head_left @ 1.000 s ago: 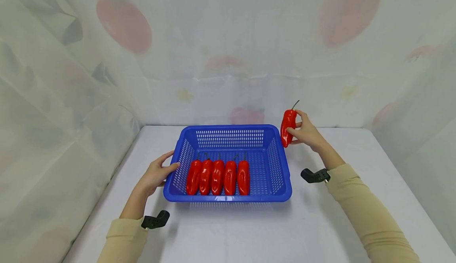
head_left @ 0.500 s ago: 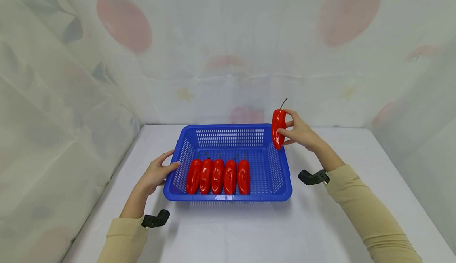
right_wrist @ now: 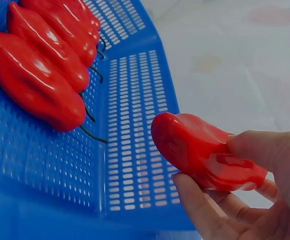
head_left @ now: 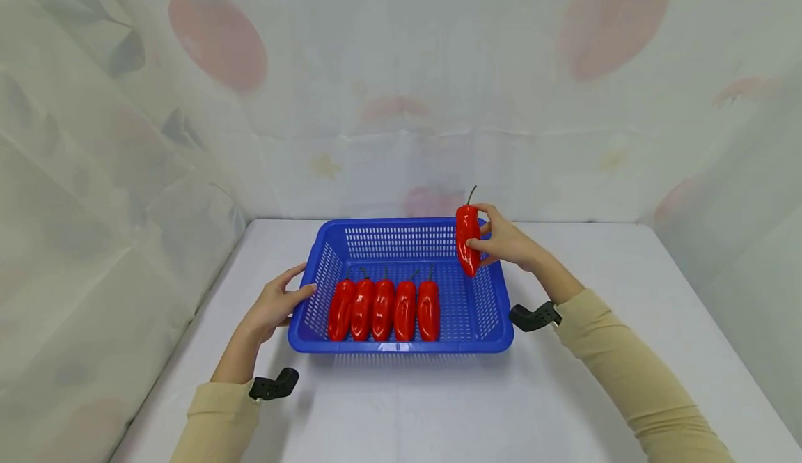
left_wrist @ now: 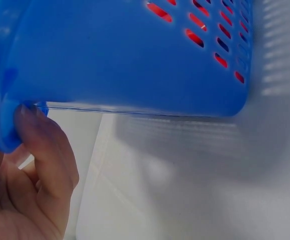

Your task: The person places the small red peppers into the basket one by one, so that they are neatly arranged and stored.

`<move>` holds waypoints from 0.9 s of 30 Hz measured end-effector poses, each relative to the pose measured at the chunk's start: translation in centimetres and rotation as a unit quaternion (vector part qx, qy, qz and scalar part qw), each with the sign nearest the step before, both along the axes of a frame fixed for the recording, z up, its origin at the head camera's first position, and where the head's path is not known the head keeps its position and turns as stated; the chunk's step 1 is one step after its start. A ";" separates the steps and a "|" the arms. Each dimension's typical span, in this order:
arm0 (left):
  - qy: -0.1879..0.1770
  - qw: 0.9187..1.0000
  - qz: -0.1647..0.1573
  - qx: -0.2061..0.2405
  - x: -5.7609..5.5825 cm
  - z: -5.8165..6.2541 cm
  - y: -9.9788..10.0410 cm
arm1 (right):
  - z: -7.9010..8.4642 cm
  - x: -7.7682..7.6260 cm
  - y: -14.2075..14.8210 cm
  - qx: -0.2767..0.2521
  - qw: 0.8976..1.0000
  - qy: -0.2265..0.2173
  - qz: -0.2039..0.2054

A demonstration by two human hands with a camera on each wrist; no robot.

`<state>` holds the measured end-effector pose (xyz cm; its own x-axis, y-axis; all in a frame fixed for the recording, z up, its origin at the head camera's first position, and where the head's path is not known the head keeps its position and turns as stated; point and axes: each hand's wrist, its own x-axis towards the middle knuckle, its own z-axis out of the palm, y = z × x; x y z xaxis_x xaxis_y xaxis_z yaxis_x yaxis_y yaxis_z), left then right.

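My right hand (head_left: 505, 241) pinches a glossy red pepper (head_left: 467, 240) between thumb and fingers, its thin stem pointing up. This pepper hangs over the back right part of a blue plastic basket (head_left: 401, 347). In the right wrist view, the held pepper (right_wrist: 200, 150) is close to the basket's perforated wall (right_wrist: 129, 130). Several more red peppers (head_left: 383, 310) lie side by side in the left and middle of the basket, stems toward the back. On the left, my left hand (head_left: 276, 303) grips the basket's rim, thumb on top and fingers curled beneath, as the left wrist view shows (left_wrist: 39, 165).
The basket stands on a white-covered table (head_left: 401, 407). Behind it hangs a pale curtain (head_left: 401, 66) with faded fruit prints, and another folded sheet (head_left: 94, 205) closes off the left side. A black camera mount sits on each wrist.
My right hand has carried the pepper leftward from outside the basket's right rim to over its inside, ending slightly lower. The left hand and the basket have stayed in place.
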<state>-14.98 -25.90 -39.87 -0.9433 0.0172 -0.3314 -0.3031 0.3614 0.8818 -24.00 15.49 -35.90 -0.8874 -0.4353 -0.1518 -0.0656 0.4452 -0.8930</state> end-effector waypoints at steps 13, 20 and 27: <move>0.002 1.000 -0.004 -0.001 0.5 1.0 0.6 | -0.7 0.4 -1.9 0.048 0.999 -0.017 0.009; -0.001 1.000 -0.003 0.000 0.4 0.8 0.4 | -1.2 0.7 -2.8 0.060 0.997 -0.051 0.027; 0.003 1.000 0.003 -0.006 -0.8 -2.1 -0.9 | -1.5 0.7 -3.7 0.083 0.993 -0.082 0.031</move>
<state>-15.76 -26.80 -42.00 -0.9452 0.0071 -0.3263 -0.3008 0.3692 0.8793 -23.30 11.81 -37.43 -0.8168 -0.4457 -0.3663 0.0420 0.5873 -0.8083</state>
